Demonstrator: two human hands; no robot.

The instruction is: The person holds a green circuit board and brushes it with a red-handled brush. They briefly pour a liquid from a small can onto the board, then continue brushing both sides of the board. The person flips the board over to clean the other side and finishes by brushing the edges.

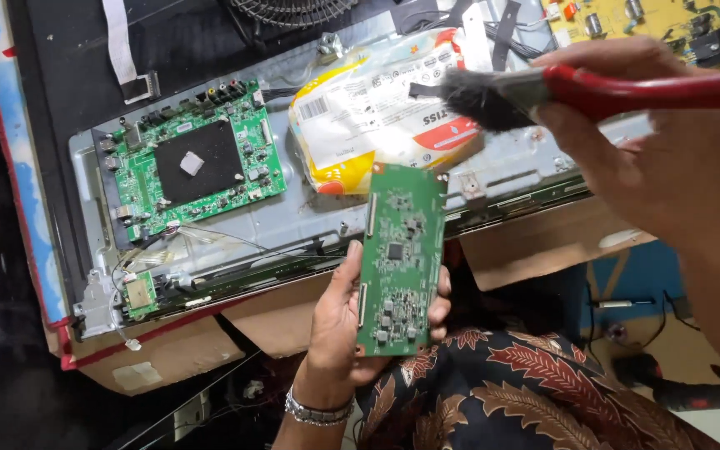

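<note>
Below, left hand [345, 321] curled around a narrow green circuit board [400, 260], thumb along the left edge, fingertips [439, 306] wrapping the right edge, board upright over the lap. Above right, right hand [656, 142] clenched on the red handle of a black-bristled brush [493, 97], bristles hovering over a white-and-yellow plastic bag [377, 112]. Behind, opened television back panel [310, 218] with a larger green mainboard [189, 160].

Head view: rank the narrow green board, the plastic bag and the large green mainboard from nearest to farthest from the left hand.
1. Narrow green board, held in the left hand.
2. Plastic bag, above, past the board's top.
3. Large green mainboard, up and to the left.
</note>
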